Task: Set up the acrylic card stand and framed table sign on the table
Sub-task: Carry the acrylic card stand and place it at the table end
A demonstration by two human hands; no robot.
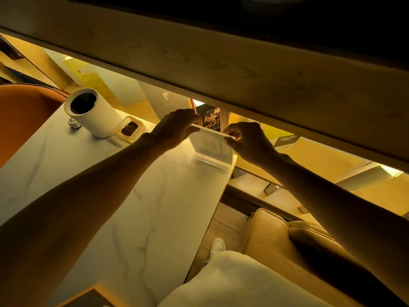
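On marbled table, clear rectangular acrylic stand

Your frame is dim overall, with a heavy yellow-orange cast. Light comes from a warm strip under the wooden shelf, glowing brightest at the back; the shelf's top and upper right corner go near black. Both forearms read as dark silhouettes (backlit), little detail on the fingers. The marble counter catches soft light, no hard glare. Wide-angle bending at the edges; the acrylic card stand looks washed out and soft.
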